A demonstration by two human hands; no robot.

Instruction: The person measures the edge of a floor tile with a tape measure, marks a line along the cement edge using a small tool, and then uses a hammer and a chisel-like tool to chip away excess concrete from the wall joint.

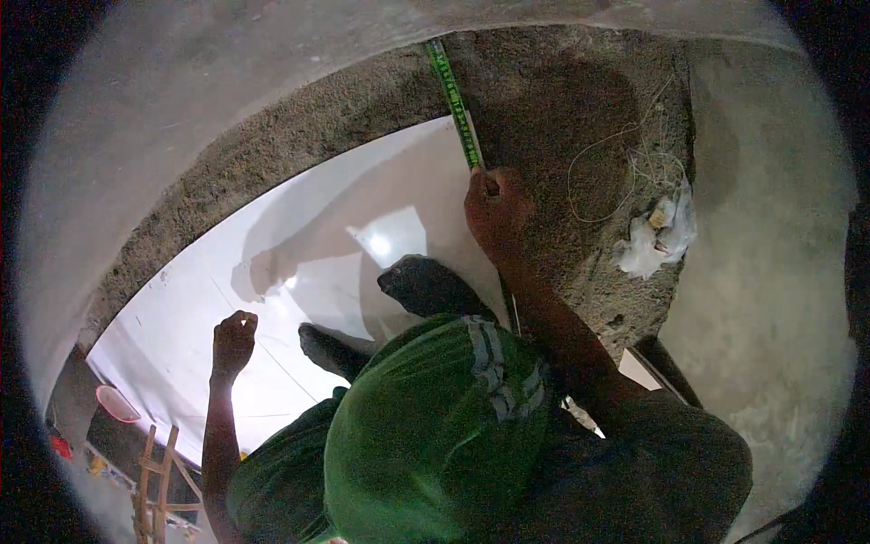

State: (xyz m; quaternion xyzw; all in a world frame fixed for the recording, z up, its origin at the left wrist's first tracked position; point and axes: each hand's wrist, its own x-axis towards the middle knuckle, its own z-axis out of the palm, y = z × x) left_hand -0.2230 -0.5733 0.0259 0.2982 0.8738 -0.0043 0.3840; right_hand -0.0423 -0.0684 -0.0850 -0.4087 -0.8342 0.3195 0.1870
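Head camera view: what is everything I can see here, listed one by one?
tape measure: one, green, stretched across the rough mortar bed to the far wall
tiles: several, glossy white, laid at left
mortar bed: one, grey-brown, right of the tiles
plastic scrap: one crumpled, whitish, on the mortar
thin wire: one loop, pale, beside the scrap
bowl: one, pink, lower left
wooden frame: one, tan, bottom left
feet: two, bare, on the tiles
left hand: loosely closed, above the tiles
right hand: pinching the tape measure

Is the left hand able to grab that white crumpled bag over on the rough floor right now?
Probably not from there. The left hand is a closed fist over the white tile, on the far side from the crumpled white bag. The right hand, holding the green tape measure, and a raised knee lie between.
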